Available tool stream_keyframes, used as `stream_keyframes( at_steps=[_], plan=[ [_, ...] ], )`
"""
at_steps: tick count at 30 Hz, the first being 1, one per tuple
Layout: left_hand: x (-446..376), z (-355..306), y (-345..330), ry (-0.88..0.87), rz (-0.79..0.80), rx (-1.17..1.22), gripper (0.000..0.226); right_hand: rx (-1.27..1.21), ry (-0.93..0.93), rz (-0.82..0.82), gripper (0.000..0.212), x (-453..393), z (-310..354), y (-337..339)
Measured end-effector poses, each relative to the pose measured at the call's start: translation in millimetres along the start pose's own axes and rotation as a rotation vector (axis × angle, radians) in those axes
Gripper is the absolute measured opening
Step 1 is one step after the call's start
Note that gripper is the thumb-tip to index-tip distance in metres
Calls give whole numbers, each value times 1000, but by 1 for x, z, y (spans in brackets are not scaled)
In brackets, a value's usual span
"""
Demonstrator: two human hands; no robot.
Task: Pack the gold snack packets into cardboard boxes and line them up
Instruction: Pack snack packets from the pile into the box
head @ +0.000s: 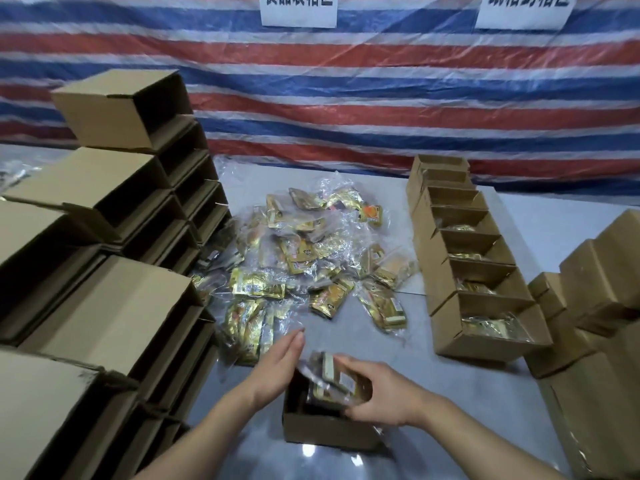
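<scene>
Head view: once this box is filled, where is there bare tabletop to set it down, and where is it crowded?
Bare grey tabletop lies between the right hand and the near end of the row of open boxes, and in a strip between that row and the packet pile. Crowded: the pile runs against the stacked empty boxes on the left; more boxes fill the right edge.

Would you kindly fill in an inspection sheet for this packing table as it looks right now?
Surface: grey table, glossy, partly bare.
Job's things: loose pile of gold packets mid-table; open box near the person, being filled; row of filled boxes on the right, lined up and open.
Clutter: stacks of empty boxes on the left; more boxes at the far right.
Grippers: left hand open beside the box; right hand gripping a packet bundle over the box.
Cables: nothing seen.
Surroundings: striped tarp backdrop with two paper signs.
</scene>
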State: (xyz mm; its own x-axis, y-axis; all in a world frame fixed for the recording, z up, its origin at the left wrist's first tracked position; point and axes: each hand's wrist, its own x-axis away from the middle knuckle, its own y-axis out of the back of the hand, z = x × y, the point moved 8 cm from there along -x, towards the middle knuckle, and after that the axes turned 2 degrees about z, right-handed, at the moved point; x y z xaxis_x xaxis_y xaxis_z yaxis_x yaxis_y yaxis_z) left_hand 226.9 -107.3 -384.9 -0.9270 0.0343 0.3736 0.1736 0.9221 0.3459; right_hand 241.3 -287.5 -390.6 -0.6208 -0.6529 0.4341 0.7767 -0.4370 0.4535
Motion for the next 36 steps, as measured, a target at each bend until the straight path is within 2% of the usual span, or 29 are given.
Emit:
stream_keyframes(
  at_steps=[3, 6, 10, 12, 14, 17, 19, 23, 25, 29, 30, 33, 36],
  plan=[
    [-6, 42, -15, 49, 43, -162, 46, 161, -75, 164, 75, -3, -18, -23],
    [-3, 65, -33, 100, 89, -150, 23, 247, -131, 348, 59, -10, -26, -46],
    [-4, 71, -38, 93, 14, -98, 33, 330, -194, 414, 44, -24, -34, -68],
    [-3, 73, -40, 76, 24, -133, 35, 481, -224, 432, 50, -30, -47, -82],
    [-3, 76, -44, 60, 17, -157, 37, 670, -262, 451, 69, -36, -61, -97],
    [0, 82, -43, 84, -63, -145, 37, 814, -279, 400, 85, -42, -67, -106],
    [2, 85, -42, 90, -104, -151, 37, 755, -301, 365, 88, -41, -69, -105],
    [4, 84, -39, 85, -132, -162, 37, 262, -335, 259, 78, -30, -67, -89],
    [4, 80, -40, 63, -128, -199, 38, 157, -282, 214, 73, -25, -57, -81],
    [5, 71, -40, 34, -167, -266, 39, 189, -255, 125, 40, -28, -48, -79],
    [5, 70, -40, 33, -171, -283, 39, 213, -308, 174, 39, -27, -52, -87],
    [8, 70, -43, 15, -173, -331, 37, 192, -508, 290, 56, -23, -72, -110],
    [10, 69, -44, 9, -169, -351, 36, 134, -514, 287, 61, -25, -67, -117]
  ],
)
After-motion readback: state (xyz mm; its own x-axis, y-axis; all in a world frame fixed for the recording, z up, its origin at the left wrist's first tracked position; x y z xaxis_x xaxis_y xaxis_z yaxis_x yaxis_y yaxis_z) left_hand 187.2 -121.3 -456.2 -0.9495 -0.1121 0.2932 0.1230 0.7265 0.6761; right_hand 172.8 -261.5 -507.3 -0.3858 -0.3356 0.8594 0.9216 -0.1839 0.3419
